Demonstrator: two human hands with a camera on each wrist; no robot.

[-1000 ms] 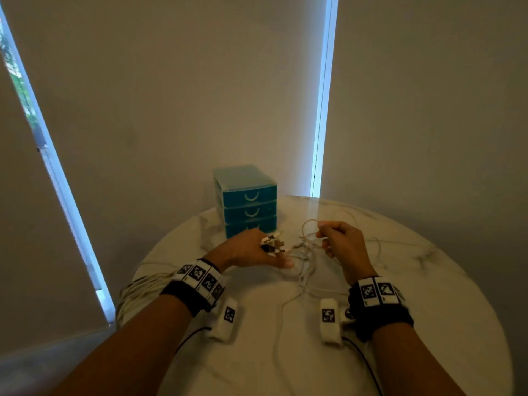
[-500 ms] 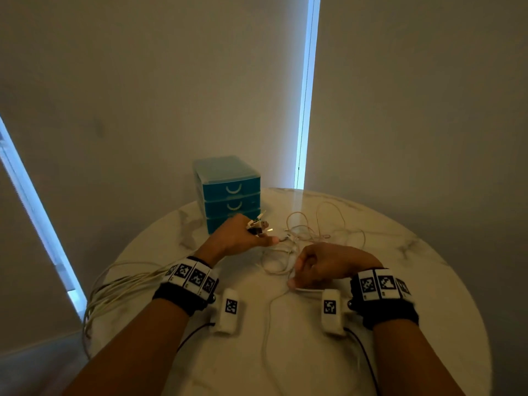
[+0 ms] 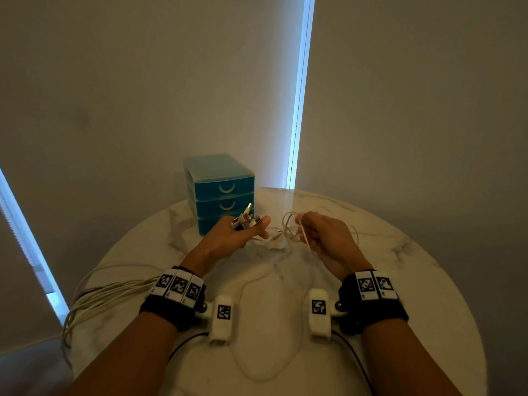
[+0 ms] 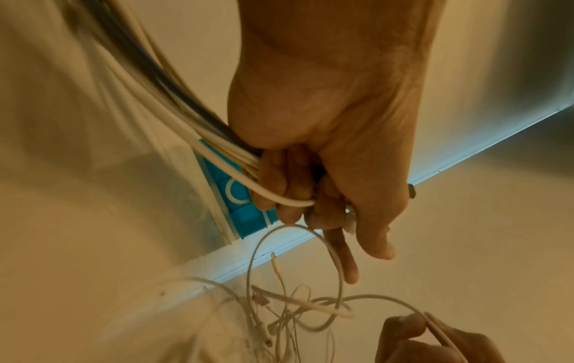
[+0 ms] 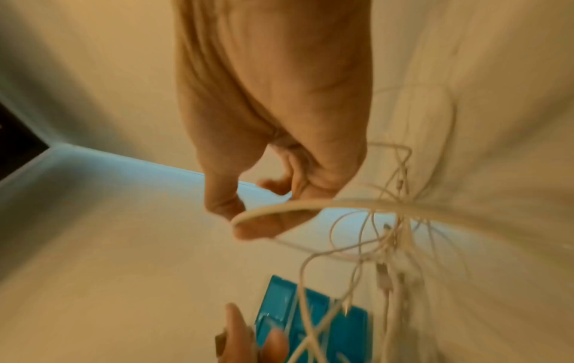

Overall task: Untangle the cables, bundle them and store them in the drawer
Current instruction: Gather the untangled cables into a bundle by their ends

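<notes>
My left hand grips a bunch of white cables with their plug ends sticking up past the fingers; the cables trail back over the table's left edge. My right hand pinches one thin white cable between thumb and forefinger, lifted above the table. A tangle of thin cables lies between the two hands, also seen in the left wrist view as a knot. The teal drawer unit stands behind my left hand, all drawers closed.
The round marble table stands close to a beige wall with bright window slits at left and centre. One loose cable loop lies on the table near my wrists. Wrist cameras' black leads run along both forearms.
My right hand has risen from the tabletop and moved away from me, lifting a thin cable. The left hand stays near the drawer unit, holding its bunch.
</notes>
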